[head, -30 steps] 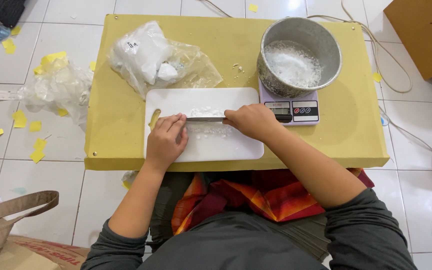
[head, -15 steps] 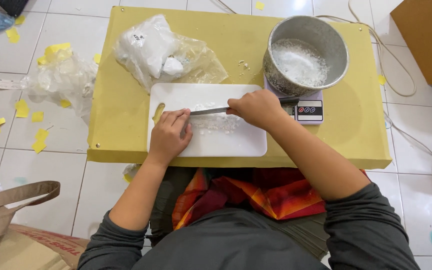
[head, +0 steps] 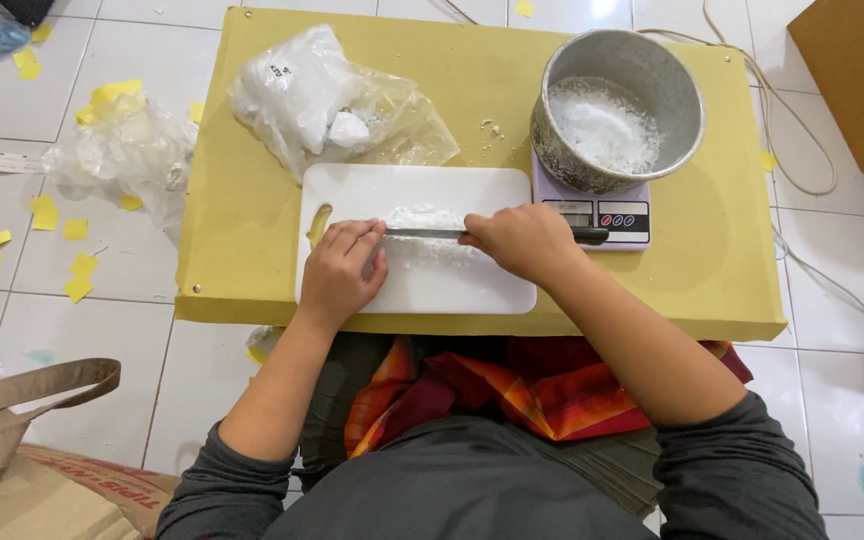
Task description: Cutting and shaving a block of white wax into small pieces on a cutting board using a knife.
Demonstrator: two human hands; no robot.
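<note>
On the low yellow table [head: 242,210] lies a white cutting board [head: 482,190]. My right hand [head: 522,242] grips the dark handle of a knife [head: 422,233] whose blade lies flat across the board. My left hand [head: 340,270] presses its fingertips on the blade's tip end. Under and around the blade sits a heap of white crumbly bits [head: 427,216]. Behind the board lies a clear plastic bag [head: 322,100] with white lumps inside.
A metal pot [head: 617,105] holding white shreds stands on a small kitchen scale [head: 612,215] at the board's right. Crumpled plastic [head: 127,155] and yellow paper scraps lie on the tiled floor at left. A cardboard box [head: 857,70] is at top right, cords beside it.
Both hands and the knife stay on the board over the white bits; the view has shifted slightly and the knife sits a little lower on the heap.
</note>
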